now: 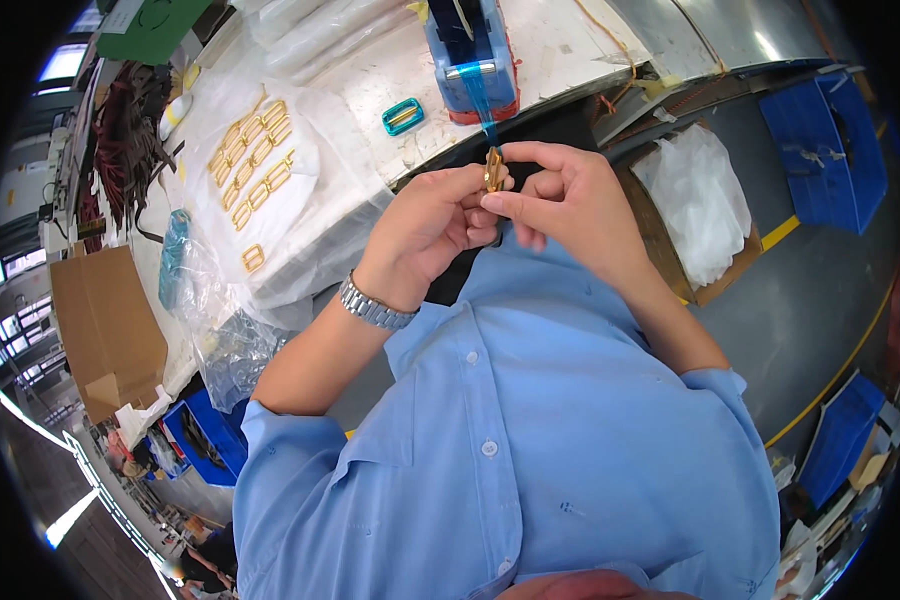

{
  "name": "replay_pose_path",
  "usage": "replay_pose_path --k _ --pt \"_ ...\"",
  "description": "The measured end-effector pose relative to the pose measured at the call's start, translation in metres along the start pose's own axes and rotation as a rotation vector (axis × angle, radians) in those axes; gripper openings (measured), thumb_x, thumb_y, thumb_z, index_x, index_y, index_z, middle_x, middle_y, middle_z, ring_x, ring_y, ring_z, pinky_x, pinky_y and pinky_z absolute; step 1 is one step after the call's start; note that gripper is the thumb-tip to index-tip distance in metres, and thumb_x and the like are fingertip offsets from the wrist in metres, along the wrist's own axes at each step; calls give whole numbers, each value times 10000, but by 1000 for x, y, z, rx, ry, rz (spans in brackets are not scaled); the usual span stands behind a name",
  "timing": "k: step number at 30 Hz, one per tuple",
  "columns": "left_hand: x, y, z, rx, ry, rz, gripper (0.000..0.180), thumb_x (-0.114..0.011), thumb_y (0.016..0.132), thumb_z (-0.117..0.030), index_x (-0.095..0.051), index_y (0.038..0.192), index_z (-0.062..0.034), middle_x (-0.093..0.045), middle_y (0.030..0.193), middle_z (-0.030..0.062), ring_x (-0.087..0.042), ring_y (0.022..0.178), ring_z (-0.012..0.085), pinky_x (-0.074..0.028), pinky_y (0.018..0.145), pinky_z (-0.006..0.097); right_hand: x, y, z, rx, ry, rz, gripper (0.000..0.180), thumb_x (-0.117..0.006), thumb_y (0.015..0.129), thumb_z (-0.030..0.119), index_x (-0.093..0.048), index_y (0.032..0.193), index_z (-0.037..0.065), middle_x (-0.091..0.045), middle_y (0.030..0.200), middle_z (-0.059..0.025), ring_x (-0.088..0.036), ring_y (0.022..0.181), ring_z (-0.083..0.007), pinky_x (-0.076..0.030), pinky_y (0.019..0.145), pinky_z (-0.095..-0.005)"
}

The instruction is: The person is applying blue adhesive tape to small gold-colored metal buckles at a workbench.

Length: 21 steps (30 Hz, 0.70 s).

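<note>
My left hand (425,225), with a metal watch on its wrist, pinches a small gold buckle (493,170), seen nearly edge-on. Closed around the buckle's other side is my right hand (575,195), its index fingertip at the upper end and its thumb at the lower. A strip of blue tape (481,105) runs from the blue tape dispenser (450,50) down to the buckle. On the table left of the dispenser lies a buckle wrapped in blue (403,117). Several bare gold buckles (260,150) are laid in rows on white sheeting, with a single gold buckle (253,258) nearer me.
The white table (360,65) has its front edge just beyond my hands. Clear plastic (235,345) and a cardboard box (110,330) sit at the left. Right of me are a box lined with white plastic (695,200) and a blue bin (825,150) on the floor.
</note>
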<state>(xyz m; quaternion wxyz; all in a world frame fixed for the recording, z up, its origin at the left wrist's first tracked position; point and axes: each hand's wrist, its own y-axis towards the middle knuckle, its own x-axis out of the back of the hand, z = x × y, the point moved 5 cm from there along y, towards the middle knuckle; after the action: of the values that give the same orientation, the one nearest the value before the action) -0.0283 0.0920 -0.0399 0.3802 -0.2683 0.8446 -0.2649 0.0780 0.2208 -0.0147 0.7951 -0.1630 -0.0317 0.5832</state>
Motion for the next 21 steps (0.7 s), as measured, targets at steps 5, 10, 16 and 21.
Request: replay_pose_path --k 5,10,16,21 --pt "9 4 4 163 -191 31 190 -646 1086 -209 -714 1033 -40 -667 811 -2 -549 654 89 -473 590 256 8 13 3 271 -324 -91 533 -849 916 93 -666 1403 -23 -787 1153 -128 -741 1039 -148 -595 888 -287" --pt "5 5 -4 184 -208 -16 181 -595 1113 -207 -671 1080 -46 -647 838 -16 -561 679 78 -493 591 241 1 19 -10 231 -21 -23 570 -843 916 48 -633 1432 -76 -740 1333 -160 -694 1229 -177 -535 1095 -331" --pt "12 -4 -7 103 46 -14 217 -610 1115 -226 -688 1009 -53 -642 840 -19 -614 709 89 -540 622 243 -4 17 -12 194 89 -75 502 -816 950 59 -646 1393 -101 -775 1251 -161 -717 1152 -153 -561 1012 -294" --pt "-4 -41 -24 -796 798 -337 130 -736 967 -1 -744 1097 -8 -709 941 41 -659 730 108 -542 656 248 -9 14 -10 165 328 -111 435 -808 974 76 -674 1345 -108 -794 1189 -154 -725 1075 -116 -573 944 -252"
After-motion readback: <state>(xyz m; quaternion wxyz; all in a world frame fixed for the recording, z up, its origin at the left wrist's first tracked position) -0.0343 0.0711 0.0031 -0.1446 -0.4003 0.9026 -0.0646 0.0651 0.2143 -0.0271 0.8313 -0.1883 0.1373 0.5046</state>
